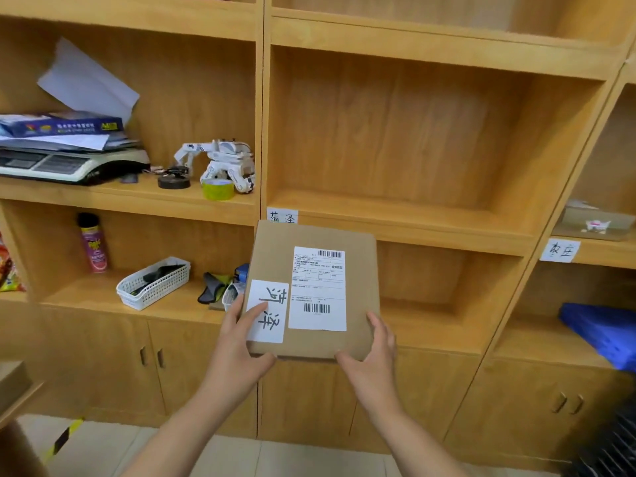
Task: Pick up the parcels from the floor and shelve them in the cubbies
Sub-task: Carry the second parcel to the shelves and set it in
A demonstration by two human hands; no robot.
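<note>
Flat brown parcel (311,290), white shipping label plus handwritten slip, held before wooden cubbies (395,132). Left hand (241,346) gripping 7 o'clock corner, right hand (373,352) 5 o'clock. Label print illegible; underside hidden.

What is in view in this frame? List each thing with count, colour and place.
parcel: 1, brown, two white labels, held before the middle cubbies
shelf: 1, wooden, fills the view
scale: 1, grey, upper left cubby, papers stacked on it
toy robot: 1, white, upper left cubby
tape roll: 1, yellow-green, before the toy robot
spray can: 1, pink, lower left cubby
basket: 1, white, lower left cubby
blue item: 1, lower right cubby
left hand: on the parcel's left edge
right hand: on its right corner
</note>
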